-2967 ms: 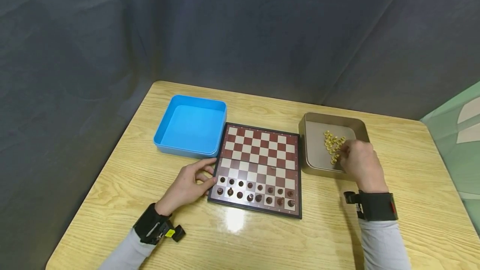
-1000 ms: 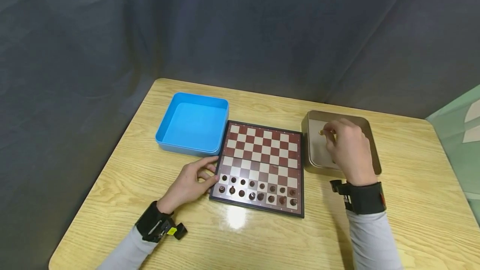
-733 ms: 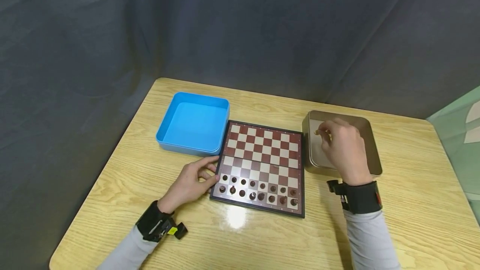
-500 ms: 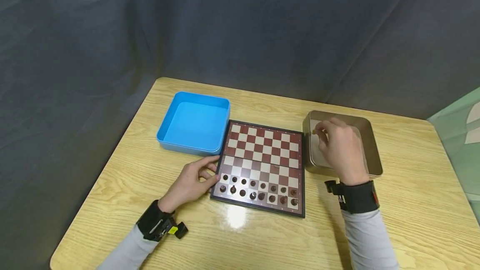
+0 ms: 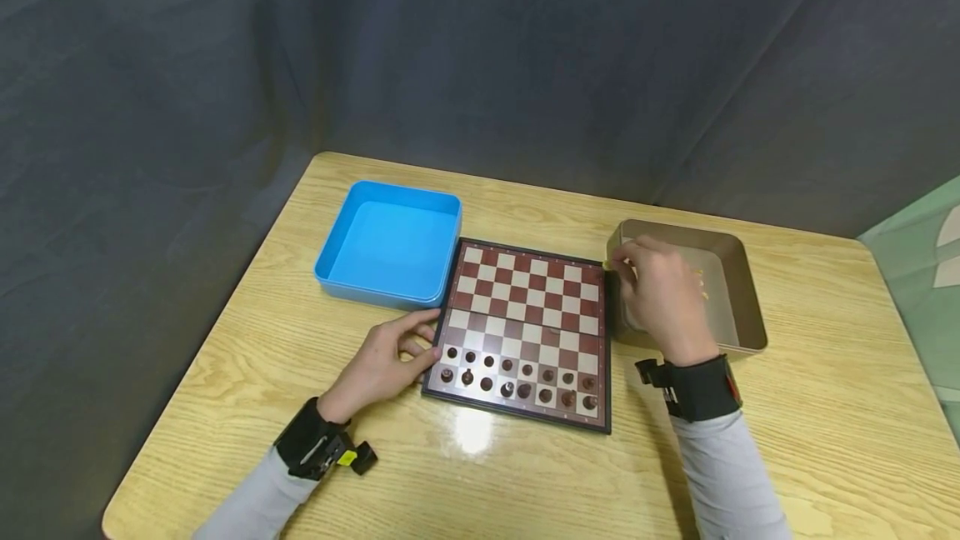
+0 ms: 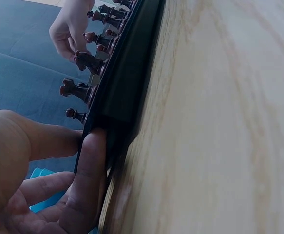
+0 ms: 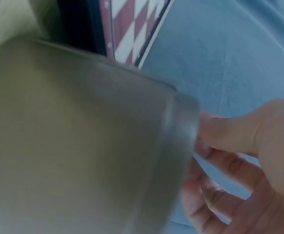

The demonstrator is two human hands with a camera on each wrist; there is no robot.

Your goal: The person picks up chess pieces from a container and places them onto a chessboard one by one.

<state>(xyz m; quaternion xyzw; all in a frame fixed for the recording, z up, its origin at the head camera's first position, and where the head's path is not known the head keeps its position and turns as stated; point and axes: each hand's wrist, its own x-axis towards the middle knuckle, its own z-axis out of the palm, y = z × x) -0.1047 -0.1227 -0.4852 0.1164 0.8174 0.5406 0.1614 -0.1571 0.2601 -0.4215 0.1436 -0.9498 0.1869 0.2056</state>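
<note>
A magnetic chessboard [image 5: 517, 332] lies on the table with two rows of dark chess pieces [image 5: 507, 390] on its near side. My left hand [image 5: 382, 361] grips the board's left edge between thumb and fingers. In the left wrist view the chessboard's side [image 6: 127, 83] shows by the fingertips, beside several upright dark pieces. My right hand [image 5: 663, 298] pinches a small yellow chess piece [image 5: 608, 266] above the left rim of a metal tin [image 5: 738, 307]. In the right wrist view the tin's wall [image 7: 83, 141] hides the fingertips and the piece.
An open blue box [image 5: 390, 248] stands behind the left hand, against the board's far left corner. A few yellow pieces [image 5: 702, 283] show inside the tin, partly behind the right hand. A dark cloth [image 5: 480, 65] hangs behind the table.
My right hand has picked a yellow chess piece from the heap in the tin and carried it left to the tin's rim beside the board. The left hand keeps its place.
</note>
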